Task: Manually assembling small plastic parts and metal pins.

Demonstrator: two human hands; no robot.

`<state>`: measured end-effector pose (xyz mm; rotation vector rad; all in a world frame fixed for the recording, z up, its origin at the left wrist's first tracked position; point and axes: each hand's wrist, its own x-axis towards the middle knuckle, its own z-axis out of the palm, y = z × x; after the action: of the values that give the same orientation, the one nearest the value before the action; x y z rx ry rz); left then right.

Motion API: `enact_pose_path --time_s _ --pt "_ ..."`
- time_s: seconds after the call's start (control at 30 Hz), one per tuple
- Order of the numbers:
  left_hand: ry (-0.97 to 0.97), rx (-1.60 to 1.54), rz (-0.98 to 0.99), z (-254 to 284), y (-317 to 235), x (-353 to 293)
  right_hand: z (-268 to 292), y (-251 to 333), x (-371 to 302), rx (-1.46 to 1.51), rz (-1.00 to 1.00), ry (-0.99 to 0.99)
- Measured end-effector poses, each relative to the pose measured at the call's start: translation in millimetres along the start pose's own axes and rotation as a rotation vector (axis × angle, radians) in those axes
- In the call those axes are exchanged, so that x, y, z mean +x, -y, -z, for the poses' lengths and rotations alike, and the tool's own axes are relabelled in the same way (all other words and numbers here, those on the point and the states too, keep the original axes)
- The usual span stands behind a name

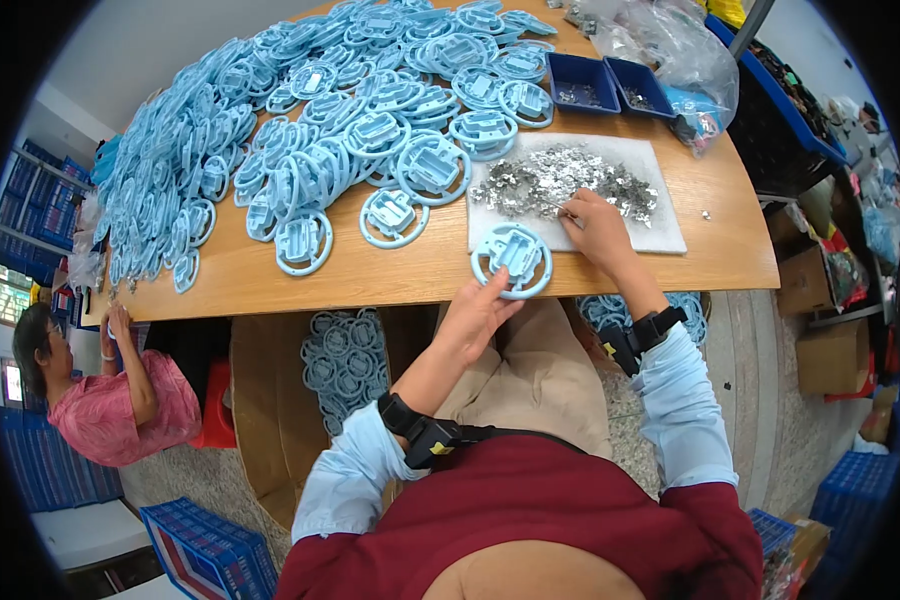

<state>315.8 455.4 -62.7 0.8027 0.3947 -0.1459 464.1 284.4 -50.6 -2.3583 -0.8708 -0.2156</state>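
Observation:
My left hand (475,315) grips the near rim of a light blue plastic steering-wheel-shaped part (511,243), thumb on top, at the table's front edge. The part's hollow middle faces up. My right hand (598,228) is closed in a pinch over a heap of small shiny metal clips (570,172). A thin tool, which looks like tweezers (550,204), sticks out from its fingertips and reaches the heap. The clips lie on a white foam mat (660,235). Whether the tip grips a clip is too small to tell.
A large pile of the same blue parts (370,130) covers the table's left and back. Two dark blue bins (582,84) stand behind the mat, near a clear plastic bag (685,60). Boxes of blue parts (345,365) sit below the table. A co-worker (120,400) sits at the left.

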Motion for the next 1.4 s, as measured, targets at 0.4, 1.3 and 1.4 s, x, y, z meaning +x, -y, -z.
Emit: enact_pose_path --time_s 0.4,1.3,1.4 --pt "0.187 1.514 -0.650 10 -60 13 -1 -4 -19 0.083 -0.213 -0.072" --pt "0.001 1.423 -0.920 -1 -10 41 -15 60 -22 -0.319 0.304 0.102" --pt "0.002 1.428 -0.920 -1 -11 40 -15 61 -24 -0.272 0.310 0.090"
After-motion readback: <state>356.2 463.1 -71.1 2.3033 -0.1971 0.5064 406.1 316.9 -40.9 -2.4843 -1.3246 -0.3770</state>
